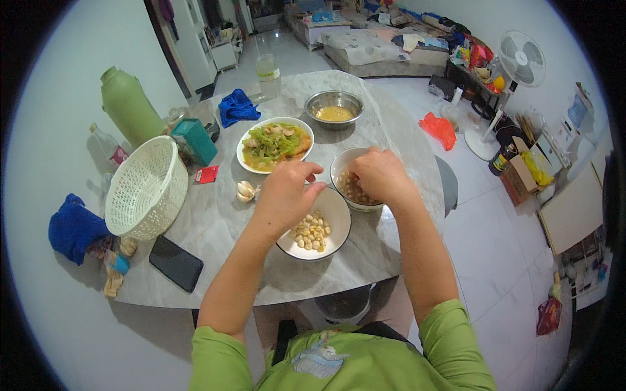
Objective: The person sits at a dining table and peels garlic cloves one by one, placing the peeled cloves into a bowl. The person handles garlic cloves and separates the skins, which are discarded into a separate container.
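My right hand [379, 176] reaches into a bowl of water [342, 161] that holds many small brownish seeds or nuts; its fingertips are hidden, so what they touch cannot be told. Over the upper left rim of a white bowl with a dark edge [342, 225], my left hand [292, 188] is held with thumb and fingers apart and nothing between them. Pale peeled kernels [311, 232] lie in that white bowl. A head of garlic [245, 191] sits just left of my left hand. Behind it stands a plate of cooked green vegetables [274, 141].
A metal bowl of yellow liquid [335, 110] and a blue cloth [238, 107] are at the back. On the left are a white plastic basket [146, 188], a green box [194, 141], a red packet [207, 174], a smartphone [176, 264] and a green thermos flask [129, 105].
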Available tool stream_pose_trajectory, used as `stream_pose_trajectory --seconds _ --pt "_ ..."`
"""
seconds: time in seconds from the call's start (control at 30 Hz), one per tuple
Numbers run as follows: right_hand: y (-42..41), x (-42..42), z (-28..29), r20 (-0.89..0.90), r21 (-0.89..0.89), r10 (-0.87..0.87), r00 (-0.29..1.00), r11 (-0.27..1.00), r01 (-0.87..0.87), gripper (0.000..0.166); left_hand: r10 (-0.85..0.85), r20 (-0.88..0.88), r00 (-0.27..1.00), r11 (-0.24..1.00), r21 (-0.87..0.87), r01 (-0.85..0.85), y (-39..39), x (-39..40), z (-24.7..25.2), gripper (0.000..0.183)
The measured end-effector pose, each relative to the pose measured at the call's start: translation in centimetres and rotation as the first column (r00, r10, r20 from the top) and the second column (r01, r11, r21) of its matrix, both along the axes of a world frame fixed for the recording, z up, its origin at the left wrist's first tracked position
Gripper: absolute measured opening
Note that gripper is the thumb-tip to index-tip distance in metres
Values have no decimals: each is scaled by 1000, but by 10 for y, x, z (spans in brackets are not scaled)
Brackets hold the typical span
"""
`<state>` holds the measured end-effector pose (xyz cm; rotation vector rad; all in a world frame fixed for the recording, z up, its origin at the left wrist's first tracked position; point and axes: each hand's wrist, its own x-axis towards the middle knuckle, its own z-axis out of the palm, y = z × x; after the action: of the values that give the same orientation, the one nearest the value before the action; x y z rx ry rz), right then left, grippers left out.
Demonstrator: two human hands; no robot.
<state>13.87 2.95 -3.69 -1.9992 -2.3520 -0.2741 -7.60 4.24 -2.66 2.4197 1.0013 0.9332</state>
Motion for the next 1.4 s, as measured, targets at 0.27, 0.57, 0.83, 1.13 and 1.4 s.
stream_pose_trajectory --seconds 0.27,0.57,0.83,1.13,1.4 --pt "-6 11 4 -410 237 277 869 952 -191 9 -65 120 991 998 -5 66 -6 -2 -10 21" --pt "-22 -7 15 -941 68 170 293 943 -327 14 -182 276 944 982 105 159 -13 -2 -2 21" --pt "-24 -15 3 -931 122 232 283 926 -358 15 -174 322 931 979 162 127 -10 -5 -6 13" --pt "-25 -24 0 -886 151 266 379 940 -305 15 -150 340 928 987 2 159 -11 -12 -4 11" --pt "-26 -25 1 -884 142 258 390 943 -302 15 -51 320 946 978 -178 113 -12 -14 -3 13"
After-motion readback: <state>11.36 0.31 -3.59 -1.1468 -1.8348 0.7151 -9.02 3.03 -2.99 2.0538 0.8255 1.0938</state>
